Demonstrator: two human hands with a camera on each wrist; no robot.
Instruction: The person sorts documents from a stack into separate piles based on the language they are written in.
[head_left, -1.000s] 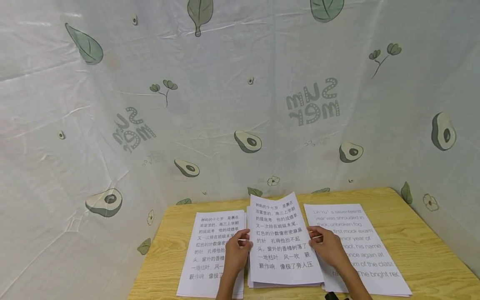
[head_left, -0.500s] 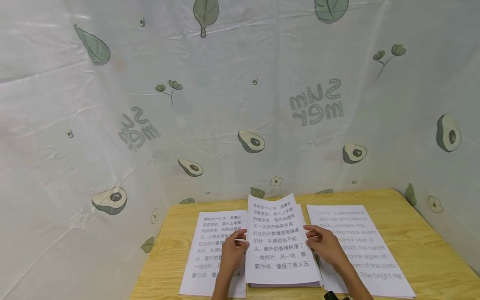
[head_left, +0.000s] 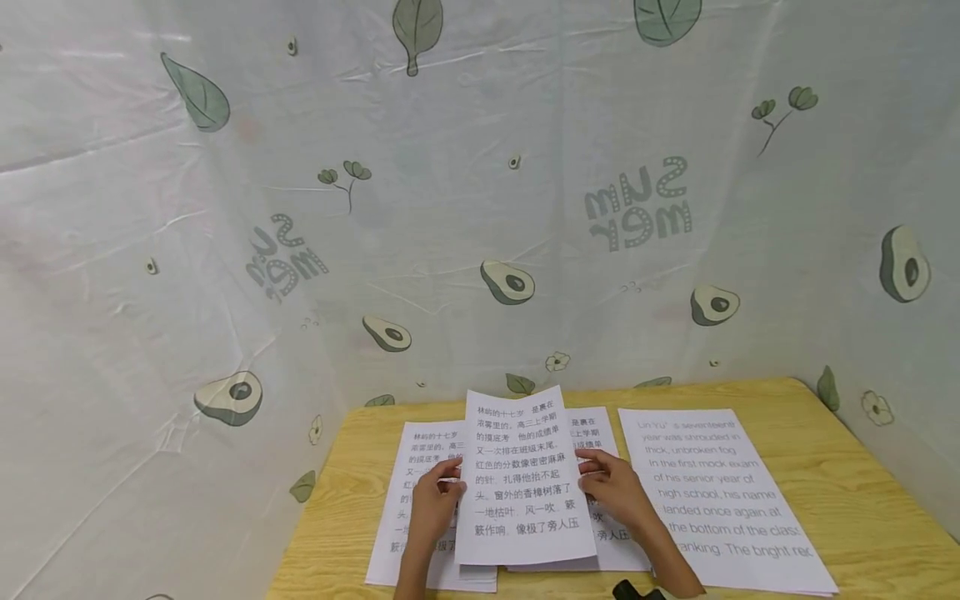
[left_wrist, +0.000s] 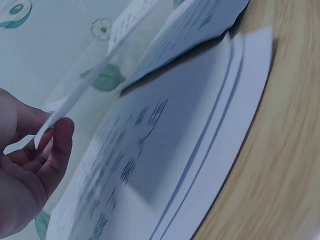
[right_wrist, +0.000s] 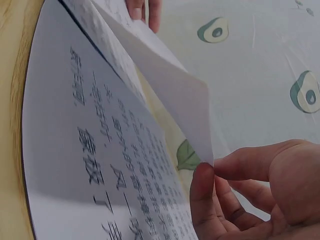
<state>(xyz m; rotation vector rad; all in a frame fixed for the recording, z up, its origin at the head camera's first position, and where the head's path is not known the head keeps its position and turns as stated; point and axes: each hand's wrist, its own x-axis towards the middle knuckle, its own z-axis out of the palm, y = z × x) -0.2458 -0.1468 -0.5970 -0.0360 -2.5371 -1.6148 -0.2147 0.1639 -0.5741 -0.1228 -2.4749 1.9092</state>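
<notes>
Raised above the table, a white sheet of paper printed with Chinese text is pinched at its left edge by my left hand and at its right edge by my right hand. It overlaps the left paper stack and the middle paper stack, both topped with the same Chinese text. In the left wrist view the left thumb and fingers hold the sheet's edge over the left stack. The right wrist view shows the right fingers pinching the sheet's edge above the middle stack.
A third paper stack with English text lies to the right on the wooden table. A white curtain with avocado and leaf prints hangs behind the table. A small black object shows at the bottom edge.
Both hands have carried the sheet leftward, from over the middle stack to partly over the left stack. More of the middle stack's top page now shows.
</notes>
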